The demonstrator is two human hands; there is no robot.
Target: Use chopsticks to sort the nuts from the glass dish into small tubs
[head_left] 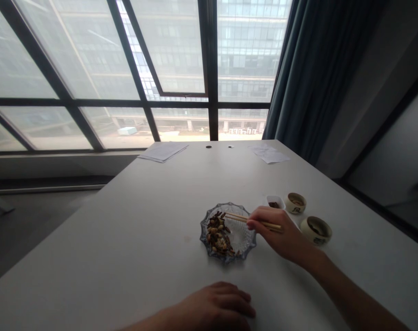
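Observation:
My right hand (pixel 276 230) grips a pair of wooden chopsticks (pixel 241 218), their tips reaching over a faceted glass dish (pixel 229 260) with a scalloped rim. Mixed nuts and dark, slender dried pieces (pixel 218 235) are heaped in the dish's left half. The tips are at the upper edge of this heap; whether they pinch a piece is too small to tell. Nearer the camera, my left hand (pixel 220 303) lies flat on the table, fingers stretched to the right, holding nothing.
Right of the dish are a small white container (pixel 279 202) with dark bits and two cream cups, a farther one (pixel 296 203) and a nearer one (pixel 316 231), both with contents. Papers (pixel 163 151) and a crumpled sheet (pixel 270 153) lie at the far end of the white table (pixel 133 220).

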